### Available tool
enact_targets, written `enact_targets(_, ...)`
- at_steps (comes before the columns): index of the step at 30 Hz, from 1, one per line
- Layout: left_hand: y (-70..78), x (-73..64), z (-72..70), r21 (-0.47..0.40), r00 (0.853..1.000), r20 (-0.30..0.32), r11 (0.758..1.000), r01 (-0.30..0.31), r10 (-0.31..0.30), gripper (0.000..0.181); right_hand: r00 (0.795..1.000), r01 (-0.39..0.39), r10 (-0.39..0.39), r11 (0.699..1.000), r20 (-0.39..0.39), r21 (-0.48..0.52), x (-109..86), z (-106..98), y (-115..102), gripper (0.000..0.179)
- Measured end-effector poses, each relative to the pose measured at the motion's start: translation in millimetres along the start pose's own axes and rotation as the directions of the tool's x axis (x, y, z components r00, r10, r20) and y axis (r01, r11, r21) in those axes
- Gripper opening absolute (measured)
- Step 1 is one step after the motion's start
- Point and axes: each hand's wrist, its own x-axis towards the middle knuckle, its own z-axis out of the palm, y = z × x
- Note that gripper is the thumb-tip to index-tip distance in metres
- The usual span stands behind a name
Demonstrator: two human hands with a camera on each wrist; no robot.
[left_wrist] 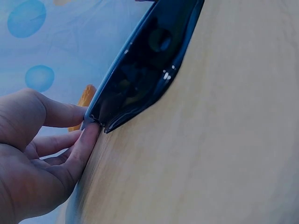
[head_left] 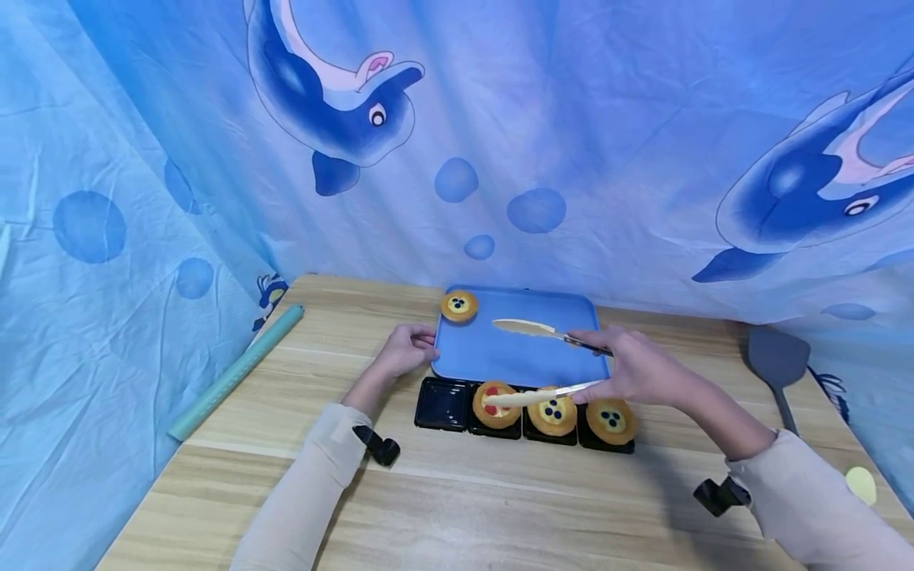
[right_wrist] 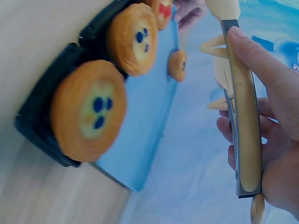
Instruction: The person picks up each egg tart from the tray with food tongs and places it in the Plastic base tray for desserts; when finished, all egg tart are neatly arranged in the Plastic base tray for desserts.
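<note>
My left hand (head_left: 403, 350) pinches the near left edge of a blue tray (head_left: 517, 353) between thumb and fingers, seen closer in the left wrist view. In my right hand (head_left: 639, 369) is a pair of tongs (right_wrist: 245, 116) with pale tips, its arms spread apart above the tray's near side with nothing between them. The lower arm overlaps a red-topped egg tart (head_left: 493, 419) in the head view; contact cannot be told. That tart and two blueberry-topped tarts (head_left: 612, 422) sit in a row of black boxes (head_left: 443, 404), whose leftmost box shows its bare bottom.
Another blueberry-topped tart (head_left: 458, 306) lies in the tray's far left corner. A teal rod (head_left: 236, 373) lies along the left edge of the wooden table (head_left: 457, 507). At the far right is a grey spatula (head_left: 777, 357). A dolphin-printed curtain (head_left: 607, 159) hangs behind.
</note>
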Motion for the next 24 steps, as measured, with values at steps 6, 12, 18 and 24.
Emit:
enact_targets(6,-1.2,1.2,0.6,-0.001,1.0,0.003,1.0,-0.005,0.005,0.042,0.999,-0.017,0.017,1.0,-0.034,0.012,11.1,-16.7,2.2,0.096)
enact_targets(12,-2.6,0.0,0.7,-0.006,1.0,-0.004,1.0,-0.006,0.006,0.042,0.999,-0.017,0.019,0.999,-0.034,0.052,34.6,-26.8,5.7,0.097)
enact_targets(18,-2.3,-0.4,0.1,-0.014,1.0,-0.01,1.0,-0.007,0.007,0.041,0.999,-0.03,0.03,0.999,-0.02,0.021,60.2,-25.5,10.5,0.101)
enact_targets(24,-2.3,-0.4,-1.1,-0.014,1.0,-0.003,1.0,-0.018,0.018,0.042,0.998,-0.062,0.062,0.998,-0.003,0.017,79.3,-21.1,14.3,0.102)
